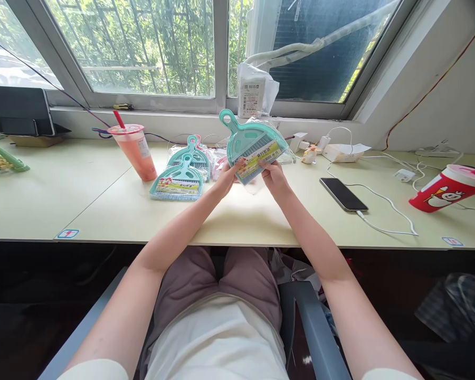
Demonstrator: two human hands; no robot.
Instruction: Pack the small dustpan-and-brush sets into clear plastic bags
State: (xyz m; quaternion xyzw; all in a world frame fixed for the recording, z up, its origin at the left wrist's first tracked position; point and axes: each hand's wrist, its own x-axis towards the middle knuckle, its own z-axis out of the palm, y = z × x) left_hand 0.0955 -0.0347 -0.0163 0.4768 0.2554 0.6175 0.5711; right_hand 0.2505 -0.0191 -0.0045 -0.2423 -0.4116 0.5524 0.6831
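Between my two hands, above the table, is a teal mini dustpan and brush set (247, 138) with a yellow-green label, tilted with its handle toward the upper left. My left hand (228, 178) grips its lower left edge. At its lower right edge my right hand (274, 175) closes on the set; some fingers of both hands are hidden behind it. Left of my hands lies a matching teal dustpan set (178, 180). Behind that one, another teal dustpan set (193, 154) rests in clear wrapping, and something pink shows partly behind my left hand.
A pink drink cup (131, 149) with a red straw stands on the left. To the right are a phone (343, 194) on a white cable, a small figurine (309, 155) and a red cup (445, 189). A wrapped white package (253, 92) leans by the window; a tablet (19, 111) stands far left.
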